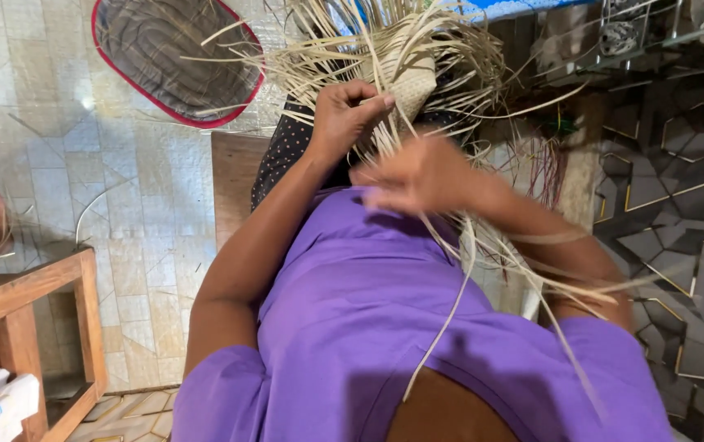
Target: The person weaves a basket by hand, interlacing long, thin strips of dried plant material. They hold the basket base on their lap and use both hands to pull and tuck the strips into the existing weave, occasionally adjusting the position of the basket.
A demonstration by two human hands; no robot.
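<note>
Weaving pale straw, both hands in the strands

Gripping the woven straw piece (405, 69) w/ left hand (344, 115), fingers curled shut on its lower edge. Right hand (417, 173) is blurred; fingers prob. pinched on loose straw strands (483, 245) trailing below them over the purple shirt (384, 311). Beyond the fingers lies a red-rimmed mat (176, 57) on the tiled floor (81, 164).

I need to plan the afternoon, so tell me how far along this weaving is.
Done: a small patch of the woven piece looks tightly plaited. In hand: the left hand grips it at the edge, while the right hand, blurred, handles the loose strands. Left: many straw strips stick out unwoven all around, so most of the work seems to remain.
</note>
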